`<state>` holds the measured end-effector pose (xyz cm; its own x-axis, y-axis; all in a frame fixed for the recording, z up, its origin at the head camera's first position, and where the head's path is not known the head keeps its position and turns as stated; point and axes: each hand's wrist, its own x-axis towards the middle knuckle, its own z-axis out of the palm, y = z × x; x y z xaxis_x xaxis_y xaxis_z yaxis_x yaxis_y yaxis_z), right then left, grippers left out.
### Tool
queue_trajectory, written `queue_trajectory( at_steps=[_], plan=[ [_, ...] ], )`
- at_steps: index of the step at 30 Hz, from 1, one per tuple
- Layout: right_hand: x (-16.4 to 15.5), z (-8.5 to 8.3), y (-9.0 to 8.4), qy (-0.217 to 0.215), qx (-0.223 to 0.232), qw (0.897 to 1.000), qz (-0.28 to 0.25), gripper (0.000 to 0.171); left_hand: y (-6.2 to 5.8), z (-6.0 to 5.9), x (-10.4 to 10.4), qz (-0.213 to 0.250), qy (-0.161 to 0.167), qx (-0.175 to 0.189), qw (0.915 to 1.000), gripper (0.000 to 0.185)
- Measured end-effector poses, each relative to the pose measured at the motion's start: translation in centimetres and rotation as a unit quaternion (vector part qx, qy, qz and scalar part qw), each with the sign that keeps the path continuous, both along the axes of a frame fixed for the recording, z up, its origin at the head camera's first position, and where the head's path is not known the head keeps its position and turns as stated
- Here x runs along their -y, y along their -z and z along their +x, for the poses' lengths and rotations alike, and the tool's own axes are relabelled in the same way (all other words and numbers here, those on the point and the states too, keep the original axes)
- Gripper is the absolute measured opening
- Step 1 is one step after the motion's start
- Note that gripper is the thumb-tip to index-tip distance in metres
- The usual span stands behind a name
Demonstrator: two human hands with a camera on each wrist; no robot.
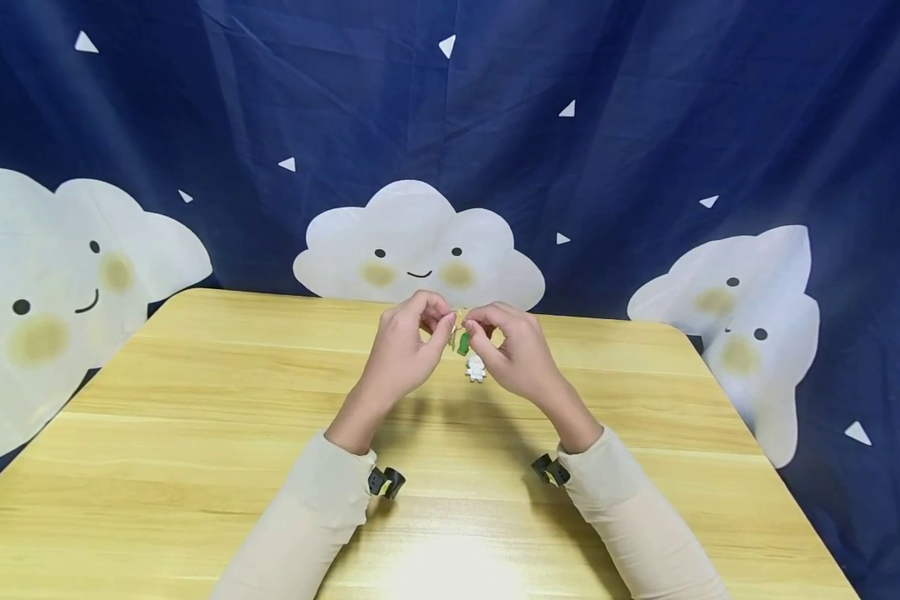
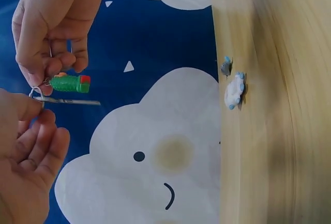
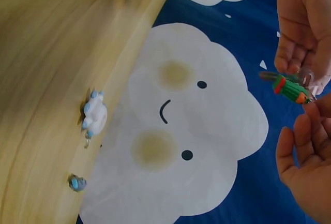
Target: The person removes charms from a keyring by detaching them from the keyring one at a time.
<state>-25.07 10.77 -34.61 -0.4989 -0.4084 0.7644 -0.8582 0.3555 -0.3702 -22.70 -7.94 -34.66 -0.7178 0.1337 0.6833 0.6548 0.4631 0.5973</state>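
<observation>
Above the table's far part, my two hands meet fingertip to fingertip. My left hand (image 1: 408, 342) pinches a small metal ring (image 2: 37, 92), from which a thin key-like metal piece (image 2: 72, 101) hangs. Between thumb and forefinger, my right hand (image 1: 516, 348) pinches the top of a green charm (image 2: 67, 83) with a red end and an orange part. The charm (image 3: 290, 89) dangles close beside the metal piece. Fingers hide the link between ring and charm. Below the hands, a white figure charm (image 1: 476, 368) with light-blue tips lies on the table.
A small grey-blue charm (image 2: 226, 66) rests near the white one, close to the far edge of the wooden table (image 1: 285, 392). Behind that edge hangs a dark blue curtain (image 1: 345, 100) with cloud faces. Each wrist wears a black camera (image 1: 386, 482).
</observation>
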Motion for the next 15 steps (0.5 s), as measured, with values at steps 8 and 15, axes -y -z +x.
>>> queue_trajectory(
  at_steps=[8, 15],
  plan=[
    [-0.29, -0.16, -0.10, 0.004, -0.029, 0.998, 0.051, 0.011, 0.04, 0.20, -0.05, -0.062, -0.017, 0.042, 0.9970, 0.004],
    [-0.47, -0.27, -0.30, 0.008, -0.061, 0.995, 0.084, 0.013, 0.04, 0.20, -0.08, -0.084, -0.016, 0.045, 0.9953, 0.006]
  ],
)
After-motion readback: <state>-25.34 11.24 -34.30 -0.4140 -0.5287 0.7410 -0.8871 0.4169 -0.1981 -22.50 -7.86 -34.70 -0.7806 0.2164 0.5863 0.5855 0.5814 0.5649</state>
